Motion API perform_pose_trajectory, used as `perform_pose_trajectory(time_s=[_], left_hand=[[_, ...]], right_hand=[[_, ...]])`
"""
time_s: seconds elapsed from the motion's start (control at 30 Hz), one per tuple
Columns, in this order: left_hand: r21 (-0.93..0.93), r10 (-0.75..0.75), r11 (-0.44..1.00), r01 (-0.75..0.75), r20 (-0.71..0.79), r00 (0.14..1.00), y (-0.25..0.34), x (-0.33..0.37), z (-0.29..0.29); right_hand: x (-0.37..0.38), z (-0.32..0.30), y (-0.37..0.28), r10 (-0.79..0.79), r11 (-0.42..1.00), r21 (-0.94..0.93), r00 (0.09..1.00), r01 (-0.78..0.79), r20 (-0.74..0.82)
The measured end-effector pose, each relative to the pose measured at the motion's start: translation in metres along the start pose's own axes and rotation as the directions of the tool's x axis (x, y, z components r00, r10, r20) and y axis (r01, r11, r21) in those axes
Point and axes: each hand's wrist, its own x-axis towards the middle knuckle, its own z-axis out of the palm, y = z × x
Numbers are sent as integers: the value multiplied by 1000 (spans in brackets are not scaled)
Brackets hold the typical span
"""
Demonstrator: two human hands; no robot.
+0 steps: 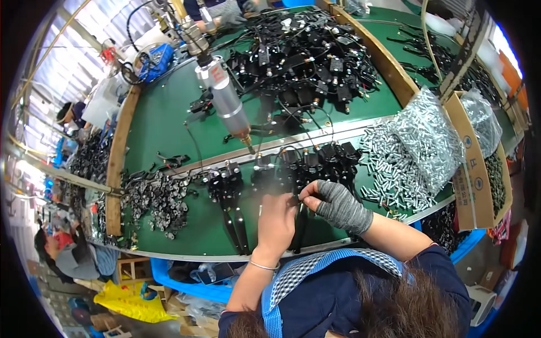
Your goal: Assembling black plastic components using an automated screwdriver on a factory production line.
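Observation:
My left hand (275,224), bare with a bracelet at the wrist, is smeared by motion in front of a row of black lever assemblies (310,161). Its fingers cannot be made out. Close beside it on the right, my right hand (340,207) wears a grey fingerless glove. Thumb and forefinger pinch together there, at a small dark piece too hidden to name. Left of my hands, more black levers (232,228) lie with their long blades toward me. A silver power screwdriver (226,98) hangs above the row, its bit pointing down.
Small metal pieces (160,203) lie heaped at the left. Silver pins (389,172) spill from a clear plastic bag (429,143) at the right, beside a cardboard box (465,194). Tangled black cabled parts (304,62) cover the far table. Wooden rails (121,146) edge it; a co-worker's gloved hand (231,19) shows beyond.

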Motion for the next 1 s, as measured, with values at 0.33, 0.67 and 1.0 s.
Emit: perform_pose_trajectory(time_s=[0.33,0.67,1.0], left_hand=[[46,91,995,-91,-12,996,1,6,13],[132,110,985,-111,19,994,-2,8,11],[148,203,966,-214,86,975,-13,19,8]], right_hand=[[4,-12,16,187,977,108,982,-184,-21],[4,-12,12,-184,882,-459,975,109,-123],[13,-1,-6,-60,931,-353,992,94,108]])
